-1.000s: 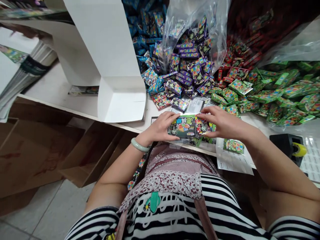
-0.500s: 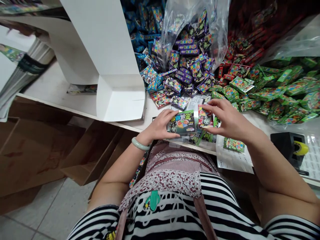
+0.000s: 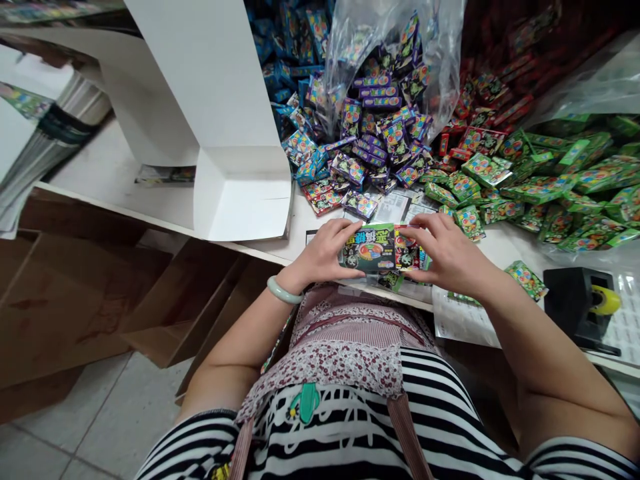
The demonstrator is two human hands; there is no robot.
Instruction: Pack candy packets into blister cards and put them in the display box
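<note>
My left hand (image 3: 327, 252) is closed on the left end of a dark box (image 3: 371, 249) with a green edge and colourful print. At the box's right end, my right hand (image 3: 440, 252) grips a small red packet (image 3: 407, 249) between thumb and fingers. The packet's left edge meets the box. Beneath both hands lie more green and black packets (image 3: 391, 279), partly hidden. Just beyond the box, a purple packet (image 3: 361, 205) and a red packet (image 3: 323, 197) rest on the table.
Heaps of blue (image 3: 300, 145), purple (image 3: 395, 137), red (image 3: 481, 140) and green packets (image 3: 590, 173) line the back. An open white box (image 3: 245, 200) stands left, with cardboard boxes (image 3: 65, 300) below. A black tape dispenser (image 3: 575, 303) sits right.
My right hand has moved slightly down with the red packet, which is now against the dark box. A green packet now shows beside my right forearm.
</note>
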